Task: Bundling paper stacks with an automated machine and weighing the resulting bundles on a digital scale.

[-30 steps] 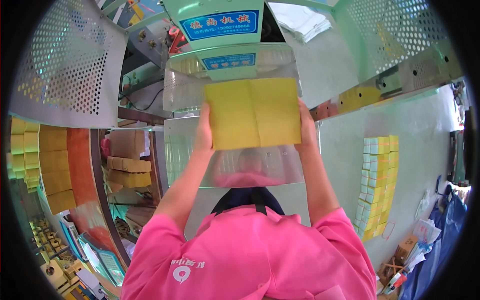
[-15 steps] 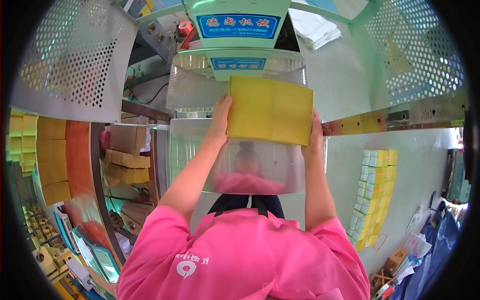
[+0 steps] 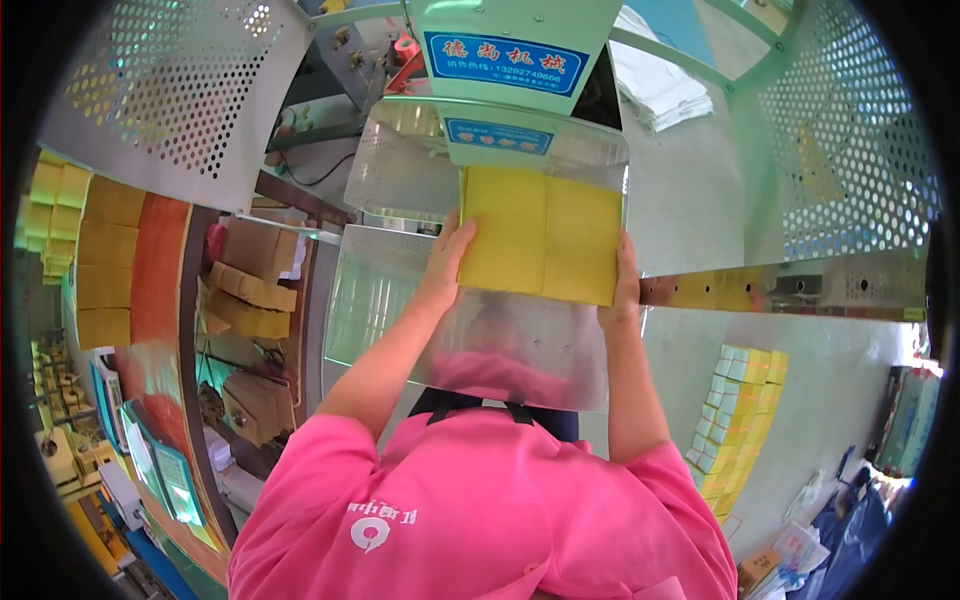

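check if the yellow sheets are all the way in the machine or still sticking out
Still sticking out. Most of the yellow sheets lies on the shiny metal tray, only the top edge under the green machine, with the left hand and right hand at the sides.

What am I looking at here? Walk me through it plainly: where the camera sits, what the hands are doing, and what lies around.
The camera is worn on a person's head and looks down through a very wide lens, so straight edges bend. The pink shirt is the person's own.

Both bare hands hold a flat yellow stack of sheets by its sides: the left hand and the right hand. The stack lies on a shiny metal tray at the mouth of a green machine with perforated metal guards.

To the right lie piles of yellow and pale green pads. To the left are cardboard boxes.
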`<state>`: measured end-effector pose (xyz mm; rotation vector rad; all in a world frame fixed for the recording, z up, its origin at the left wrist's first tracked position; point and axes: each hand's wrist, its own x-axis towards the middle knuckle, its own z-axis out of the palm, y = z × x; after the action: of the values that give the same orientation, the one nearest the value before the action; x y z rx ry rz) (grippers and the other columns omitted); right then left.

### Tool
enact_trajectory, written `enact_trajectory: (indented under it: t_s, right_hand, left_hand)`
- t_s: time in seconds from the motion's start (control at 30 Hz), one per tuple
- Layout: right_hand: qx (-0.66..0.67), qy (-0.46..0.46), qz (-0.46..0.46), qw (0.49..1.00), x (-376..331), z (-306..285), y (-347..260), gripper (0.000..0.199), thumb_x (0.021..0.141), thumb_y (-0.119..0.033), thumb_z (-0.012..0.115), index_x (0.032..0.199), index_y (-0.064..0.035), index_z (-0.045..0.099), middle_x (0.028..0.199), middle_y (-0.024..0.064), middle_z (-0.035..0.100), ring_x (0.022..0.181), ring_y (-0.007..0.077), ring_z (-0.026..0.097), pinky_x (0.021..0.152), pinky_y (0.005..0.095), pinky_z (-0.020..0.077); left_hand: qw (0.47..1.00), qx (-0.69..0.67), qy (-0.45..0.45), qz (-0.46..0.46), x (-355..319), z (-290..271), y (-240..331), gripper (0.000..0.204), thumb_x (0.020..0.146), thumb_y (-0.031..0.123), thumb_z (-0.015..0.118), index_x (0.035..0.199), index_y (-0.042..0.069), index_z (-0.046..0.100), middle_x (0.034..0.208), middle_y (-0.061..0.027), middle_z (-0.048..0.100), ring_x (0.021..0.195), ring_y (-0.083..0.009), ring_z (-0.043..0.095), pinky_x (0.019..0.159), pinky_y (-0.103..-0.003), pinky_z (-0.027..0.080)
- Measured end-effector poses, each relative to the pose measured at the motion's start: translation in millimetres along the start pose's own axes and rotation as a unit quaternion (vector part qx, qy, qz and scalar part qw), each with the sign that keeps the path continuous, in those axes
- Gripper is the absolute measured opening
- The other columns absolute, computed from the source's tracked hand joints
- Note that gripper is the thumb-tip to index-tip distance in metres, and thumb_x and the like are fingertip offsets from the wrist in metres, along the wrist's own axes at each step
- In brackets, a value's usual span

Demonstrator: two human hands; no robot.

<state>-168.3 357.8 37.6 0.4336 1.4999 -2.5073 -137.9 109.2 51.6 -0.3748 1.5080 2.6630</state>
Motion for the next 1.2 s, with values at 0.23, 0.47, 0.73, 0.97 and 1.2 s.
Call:
enact_trajectory:
  t_s: [0.23, 0.47, 0.73, 0.97, 1.2]
  right_hand:
    - [-0.028, -0.114, -0.055, 0.992, 10, -33, 23, 0.061, 0.099, -0.040, 0.046, 0.148, -0.0068, 0.033, 0.145, 0.0056, 0.042, 0.135, 0.0192, 0.036, 0.113, 0.0340, 0.0265]
    - [-0.052, -0.162, -0.094, 0.981, 11, -35, 17, 0.070, 0.094, -0.043, 0.052, 0.149, -0.0055, 0.030, 0.147, 0.0074, 0.040, 0.135, 0.0205, 0.034, 0.112, 0.0346, 0.0250]
    - [0.019, -0.052, -0.038, 0.998, 5, -14, 6, 0.065, 0.092, -0.043, 0.057, 0.144, -0.0073, 0.039, 0.138, 0.0061, 0.049, 0.128, 0.0194, 0.043, 0.107, 0.0335, 0.0336]
    - [0.066, -0.017, 0.029, 0.997, 4, -22, 12, 0.056, 0.092, -0.046, 0.059, 0.128, -0.0038, 0.054, 0.122, 0.0073, 0.058, 0.117, 0.0182, 0.052, 0.101, 0.0326, 0.0387]
    - [0.040, 0.014, -0.012, 0.999, 5, -32, 32, 0.052, 0.093, -0.044, 0.059, 0.128, -0.0055, 0.053, 0.118, 0.0043, 0.057, 0.113, 0.0154, 0.052, 0.100, 0.0304, 0.0389]
  left_hand:
    - [0.998, 0.060, 0.010, -0.007, -2, -6, -10, 0.057, 0.097, 0.032, 0.053, 0.144, 0.004, 0.039, 0.134, -0.0069, 0.052, 0.124, -0.0157, 0.046, 0.104, -0.031, 0.036]
    - [0.995, 0.102, -0.005, -0.009, -3, 5, -12, 0.059, 0.097, 0.038, 0.055, 0.143, 0.004, 0.041, 0.131, -0.0067, 0.053, 0.121, -0.0144, 0.047, 0.102, -0.030, 0.037]
    - [0.986, 0.165, 0.024, -0.018, 6, 8, -15, 0.059, 0.097, 0.048, 0.053, 0.132, 0.001, 0.048, 0.124, -0.0078, 0.056, 0.113, -0.0145, 0.051, 0.097, -0.029, 0.039]
    - [0.980, 0.191, -0.025, -0.048, 16, 12, -5, 0.062, 0.095, 0.050, 0.054, 0.131, -0.001, 0.048, 0.122, -0.0089, 0.057, 0.111, -0.0161, 0.052, 0.098, -0.031, 0.040]
    - [0.978, 0.187, -0.043, -0.084, 30, 5, -10, 0.052, 0.098, 0.045, 0.051, 0.128, 0.003, 0.053, 0.123, -0.0054, 0.057, 0.113, -0.0133, 0.052, 0.098, -0.029, 0.040]
